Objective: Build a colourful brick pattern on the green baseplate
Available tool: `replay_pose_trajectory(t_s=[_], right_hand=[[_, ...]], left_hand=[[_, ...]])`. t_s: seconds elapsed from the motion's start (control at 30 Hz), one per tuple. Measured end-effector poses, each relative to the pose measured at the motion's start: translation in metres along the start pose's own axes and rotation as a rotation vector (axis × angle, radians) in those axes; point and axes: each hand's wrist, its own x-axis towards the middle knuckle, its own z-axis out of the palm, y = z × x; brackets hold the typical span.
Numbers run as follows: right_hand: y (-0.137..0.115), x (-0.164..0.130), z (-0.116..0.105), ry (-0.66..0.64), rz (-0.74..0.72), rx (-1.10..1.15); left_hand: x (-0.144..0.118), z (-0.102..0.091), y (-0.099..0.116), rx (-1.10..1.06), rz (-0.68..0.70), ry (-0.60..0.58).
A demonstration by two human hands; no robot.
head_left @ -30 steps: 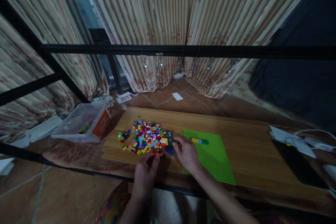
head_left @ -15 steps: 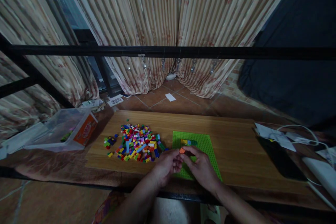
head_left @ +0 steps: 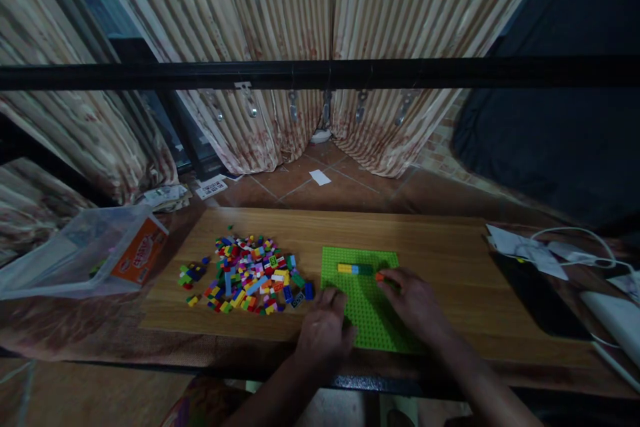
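Half a second before, your two hands met over the near part of the plate, pinching the brick together; by this moment they had parted. Your left hand (head_left: 324,333) lay nearest you, fingers loosely spread and flat on the near left corner of the flat, studded, bright green square plastic baseplate (head_left: 365,320). Your right hand (head_left: 413,299) had gone further out over the plate, thumb and forefinger pinching the small orange plastic brick (head_left: 379,276) just to the right of the short yellow, blue and green row of bricks (head_left: 355,269). That row's long axis ran left to right; the orange brick was too small to tell its lie. Left of the plate sat the heap of small, glossy mixed-colour bricks (head_left: 250,273), all on the smooth, wood-grain tabletop (head_left: 450,253). Beyond hung the ribbed, pleated curtains (head_left: 280,27)
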Motion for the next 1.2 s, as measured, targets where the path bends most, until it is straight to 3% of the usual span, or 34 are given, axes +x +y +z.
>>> replay_pose_trajectory(t_s=[0.33,0.6,0.7,0.8,1.0,1.2], right_hand=[[-0.022,-0.004,0.011,-0.137,-0.119,-0.017],[-0.027,-0.001,0.015,-0.122,-0.136,-0.001],[-0.031,0.000,0.018,-0.126,-0.148,0.016],[-0.035,0.000,0.022,-0.114,-0.149,0.032],[-0.067,-0.002,0.041,-0.177,-0.267,0.092],[-0.098,-0.007,0.057,-0.209,-0.350,0.072]], left_hand=[[0.009,0.021,0.008,0.041,0.044,-0.026],[0.009,0.027,0.012,-0.062,0.102,-0.014],[0.006,0.015,0.013,-0.086,0.101,0.011],[0.003,-0.009,0.003,-0.095,0.040,0.092],[0.013,-0.063,-0.034,-0.228,-0.156,0.519],[0.016,-0.083,-0.047,-0.298,-0.215,0.613]])
